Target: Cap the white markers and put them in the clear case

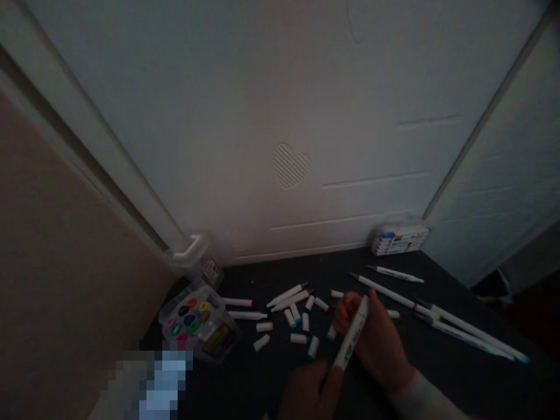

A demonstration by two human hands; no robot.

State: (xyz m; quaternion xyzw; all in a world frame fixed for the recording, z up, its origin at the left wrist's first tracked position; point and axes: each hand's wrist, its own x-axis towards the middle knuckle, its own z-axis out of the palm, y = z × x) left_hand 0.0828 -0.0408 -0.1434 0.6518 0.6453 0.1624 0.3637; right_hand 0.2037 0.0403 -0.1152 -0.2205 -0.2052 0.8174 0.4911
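Note:
A white marker (351, 338) slants upward between my two hands, dark print along its barrel. Around its lower end the fingers of my left hand (308, 392) are closed. My right hand (382, 344) has curled fingers and a raised thumb at the marker's upper end, and appears to pinch it there. Left of my hands lie several loose white marker caps (298, 338) with coloured ends. Beyond them rest two uncapped markers (291, 299) with dark tips.
At the left stands a clear case (210, 332) holding markers with coloured ends, with a clear container (195, 256) behind it. Long white marker pieces (476, 331) stretch across the right of the dark table (262, 385). A printed pack (401, 240) sits by the white panel (245, 146).

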